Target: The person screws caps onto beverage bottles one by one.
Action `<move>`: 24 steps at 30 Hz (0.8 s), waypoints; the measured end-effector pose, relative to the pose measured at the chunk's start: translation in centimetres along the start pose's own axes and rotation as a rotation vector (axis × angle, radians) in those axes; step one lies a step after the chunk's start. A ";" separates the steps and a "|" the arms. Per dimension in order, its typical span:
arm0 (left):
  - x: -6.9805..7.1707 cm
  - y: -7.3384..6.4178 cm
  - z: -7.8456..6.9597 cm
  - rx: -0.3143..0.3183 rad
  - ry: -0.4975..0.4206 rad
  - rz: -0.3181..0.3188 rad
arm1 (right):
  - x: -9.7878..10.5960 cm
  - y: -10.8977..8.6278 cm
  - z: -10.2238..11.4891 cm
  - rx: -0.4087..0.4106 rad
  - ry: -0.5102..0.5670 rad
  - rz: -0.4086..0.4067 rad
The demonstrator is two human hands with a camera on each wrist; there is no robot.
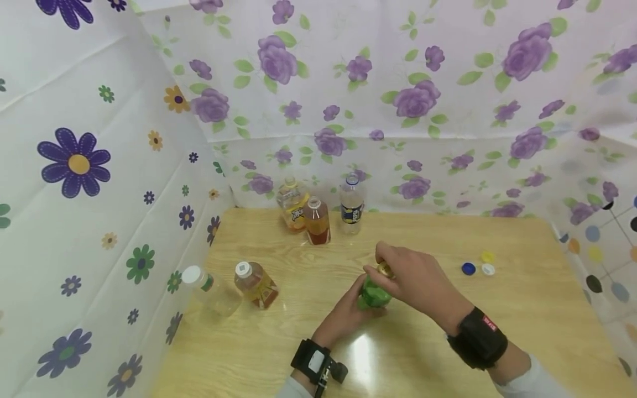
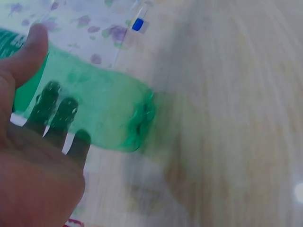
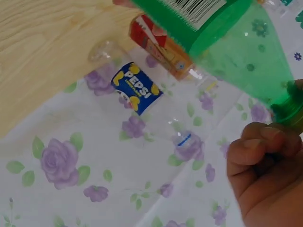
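The right hand [image 1: 420,284] pinches a gold cap [image 1: 385,269], half hiding it from me; the left hand [image 1: 350,310] curls round the green bottle [image 1: 374,295]. A Pepsi bottle [image 1: 351,208] stands beyond.

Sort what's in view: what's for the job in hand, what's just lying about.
For the job:
left hand, holding the green bottle
right hand, gripping its gold cap

Lying about, though perhaps for the same work:
blue cap, white cap, yellow cap
Back: Pepsi bottle, brown bottle, yellow-label bottle
Left: capped amber bottle, capped clear bottle
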State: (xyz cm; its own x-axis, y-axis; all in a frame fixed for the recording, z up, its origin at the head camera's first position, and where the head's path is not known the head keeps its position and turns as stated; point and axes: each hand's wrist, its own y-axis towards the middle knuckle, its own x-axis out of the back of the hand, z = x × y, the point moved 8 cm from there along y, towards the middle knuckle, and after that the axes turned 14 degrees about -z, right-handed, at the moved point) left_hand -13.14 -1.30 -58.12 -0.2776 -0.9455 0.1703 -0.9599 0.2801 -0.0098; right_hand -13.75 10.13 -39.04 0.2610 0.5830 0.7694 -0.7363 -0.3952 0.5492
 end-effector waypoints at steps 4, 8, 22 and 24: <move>0.2 0.3 0.3 -0.005 0.024 0.033 | -0.1 0.2 0.1 0.108 0.037 -0.030; 0.1 0.2 0.6 -0.015 0.024 0.043 | -0.1 0.3 0.4 0.074 0.044 -0.056; -0.1 -1.0 0.8 0.022 -0.037 -0.073 | -0.5 -0.6 0.4 -0.113 0.017 0.019; 0.0 -0.9 0.7 0.011 -0.025 -0.060 | -0.4 -0.6 0.3 -0.056 0.013 0.029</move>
State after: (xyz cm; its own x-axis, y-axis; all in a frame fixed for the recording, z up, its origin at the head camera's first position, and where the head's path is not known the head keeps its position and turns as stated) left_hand -12.29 -1.62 -58.80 -0.2205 -0.9643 0.1467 -0.9751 0.2213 -0.0108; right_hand -13.29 9.91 -39.59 0.2311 0.5811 0.7803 -0.7774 -0.3719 0.5072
